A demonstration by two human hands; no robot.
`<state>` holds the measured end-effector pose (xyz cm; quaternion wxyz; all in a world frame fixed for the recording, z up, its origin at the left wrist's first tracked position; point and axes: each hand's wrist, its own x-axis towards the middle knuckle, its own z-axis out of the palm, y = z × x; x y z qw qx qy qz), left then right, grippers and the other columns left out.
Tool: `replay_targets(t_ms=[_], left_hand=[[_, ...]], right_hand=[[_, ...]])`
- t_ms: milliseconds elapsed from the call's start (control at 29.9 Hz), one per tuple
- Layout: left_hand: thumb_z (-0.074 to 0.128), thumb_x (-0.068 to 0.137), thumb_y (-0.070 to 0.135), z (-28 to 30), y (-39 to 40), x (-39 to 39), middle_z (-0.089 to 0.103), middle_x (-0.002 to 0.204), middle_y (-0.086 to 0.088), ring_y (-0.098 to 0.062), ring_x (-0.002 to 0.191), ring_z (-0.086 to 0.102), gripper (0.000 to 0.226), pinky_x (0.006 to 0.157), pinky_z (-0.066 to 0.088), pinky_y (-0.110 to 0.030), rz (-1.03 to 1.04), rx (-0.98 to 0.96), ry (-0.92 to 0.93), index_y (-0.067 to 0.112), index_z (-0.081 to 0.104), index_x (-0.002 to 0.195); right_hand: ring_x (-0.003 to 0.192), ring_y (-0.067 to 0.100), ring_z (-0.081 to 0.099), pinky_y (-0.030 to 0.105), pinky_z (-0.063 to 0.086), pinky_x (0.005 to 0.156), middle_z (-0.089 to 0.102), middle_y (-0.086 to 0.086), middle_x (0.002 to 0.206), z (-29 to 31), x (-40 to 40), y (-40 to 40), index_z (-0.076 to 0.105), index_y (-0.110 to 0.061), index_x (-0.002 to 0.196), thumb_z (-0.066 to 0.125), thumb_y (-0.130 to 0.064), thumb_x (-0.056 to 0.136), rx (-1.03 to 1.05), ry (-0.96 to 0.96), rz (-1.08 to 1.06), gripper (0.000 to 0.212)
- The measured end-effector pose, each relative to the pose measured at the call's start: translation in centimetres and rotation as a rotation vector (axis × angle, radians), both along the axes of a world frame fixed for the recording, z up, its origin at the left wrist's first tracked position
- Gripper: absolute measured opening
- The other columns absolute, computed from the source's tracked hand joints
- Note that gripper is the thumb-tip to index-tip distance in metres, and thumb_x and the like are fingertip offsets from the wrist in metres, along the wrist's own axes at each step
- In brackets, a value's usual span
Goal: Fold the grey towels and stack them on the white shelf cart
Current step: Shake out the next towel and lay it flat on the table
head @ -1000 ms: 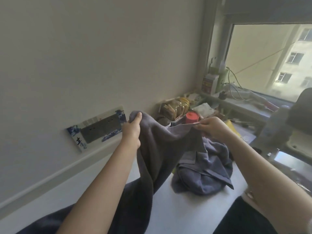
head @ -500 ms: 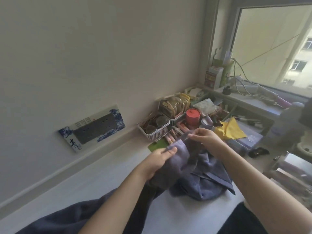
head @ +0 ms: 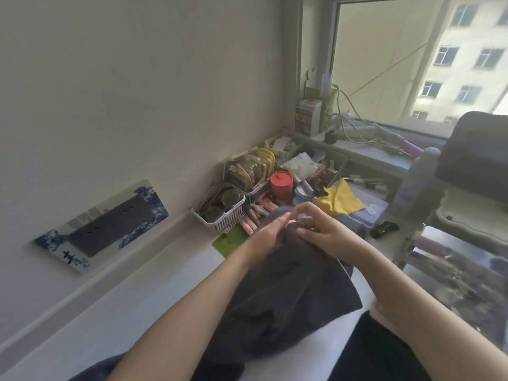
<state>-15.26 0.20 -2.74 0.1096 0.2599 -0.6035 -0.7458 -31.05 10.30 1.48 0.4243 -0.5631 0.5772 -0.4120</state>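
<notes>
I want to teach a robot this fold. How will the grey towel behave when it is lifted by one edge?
Probably floppy: the grey towel sags in soft folds below the left hand and right hand. Likely not slippery, since its surface looks matte and napped. It seems thick, so perhaps fairly heavy for cloth.

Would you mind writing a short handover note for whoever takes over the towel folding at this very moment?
Left hand: pinching the top edge of the grey towel.
Right hand: gripping the same edge, right beside the left.
Towel: bunched, hanging from both hands onto the white surface and toward the lap.
Done: two ends brought together, apparently a first fold.
Left: flatten, finish folding, stack on the shelf cart, which I cannot identify here. No other loose towel visible.
</notes>
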Motion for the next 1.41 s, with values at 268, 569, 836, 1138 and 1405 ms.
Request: replay_targets(t_ms=[268,569,836,1138,1405], left_hand=[[0.061,0.089,0.028,4.2,-4.0,-1.6,0.067,0.074,-0.001,-0.008,0.065,0.062,0.023,0.063,0.05,-0.018,-0.179,0.01,-0.037,0.007,0.068,0.089],[0.058,0.093,0.031,5.5,-3.9,-2.2,0.062,0.085,0.004,-0.006,0.082,0.055,0.018,0.081,0.042,-0.028,-0.379,-0.407,-0.309,0.016,0.067,0.088],[0.054,0.095,0.029,10.1,-7.7,-0.5,0.058,0.073,0.007,-0.006,0.072,0.05,0.018,0.068,0.039,-0.018,0.237,-0.862,-0.338,0.021,0.064,0.082],[0.057,0.092,0.034,14.6,-12.1,-2.5,0.071,0.104,-0.007,-0.024,0.099,0.062,0.026,0.087,0.048,-0.033,0.655,-1.086,-0.337,0.015,0.072,0.102],[0.058,0.09,0.043,11.5,-13.6,-4.7,0.07,0.105,-0.003,-0.026,0.105,0.06,0.023,0.1,0.042,-0.04,0.602,-0.943,-0.53,0.026,0.071,0.094]], right_hand=[[0.079,0.023,0.053,0.039,0.041,0.075,0.062,0.018,0.086,-0.5,-3.1,1.1,0.054,-0.015,0.097,0.061,-0.011,0.089,0.049,-0.127,-0.179,0.012],[0.072,0.019,0.057,0.032,0.046,0.068,0.063,0.006,0.075,-0.5,-2.1,0.8,0.054,-0.015,0.094,0.063,-0.013,0.087,-0.06,-0.184,-0.292,0.012],[0.077,0.017,0.07,0.037,0.059,0.071,0.072,0.002,0.086,0.9,-3.1,1.4,0.066,-0.017,0.094,0.069,-0.061,0.063,0.477,0.297,-0.059,0.054],[0.059,0.011,0.06,0.023,0.049,0.056,0.066,-0.003,0.067,7.5,-7.1,1.4,0.068,-0.019,0.077,0.07,-0.039,0.08,-0.054,0.179,-0.525,0.02],[0.067,0.014,0.054,0.027,0.038,0.062,0.06,-0.004,0.069,4.4,-9.1,-1.2,0.067,-0.017,0.08,0.067,-0.041,0.082,-0.041,0.508,-0.623,0.024]])
